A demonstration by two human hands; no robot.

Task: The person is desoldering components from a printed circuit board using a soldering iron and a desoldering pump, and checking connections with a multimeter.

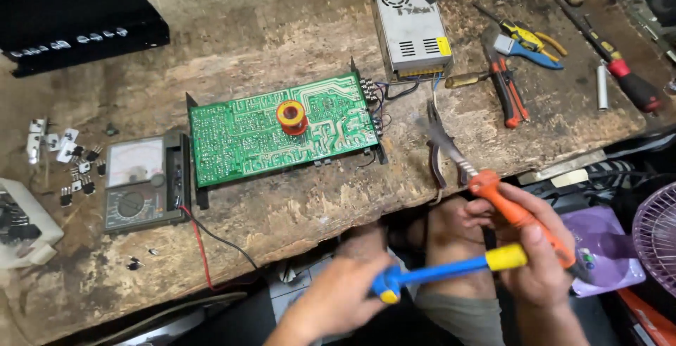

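Note:
My right hand grips a soldering iron with an orange handle, its metal tip pointing up-left over the bench edge. The same hand also touches the yellow end of a blue desoldering pump. My left hand, blurred, holds the pump's other end below the bench edge. A green circuit board lies solder side up in the middle of the worn wooden bench, with a spool of solder standing on it.
An analogue multimeter with a red lead lies left of the board, loose transistors further left. A metal power supply sits behind the board. Pliers, cutters, screwdrivers lie right. A small purple fan stands at the right edge.

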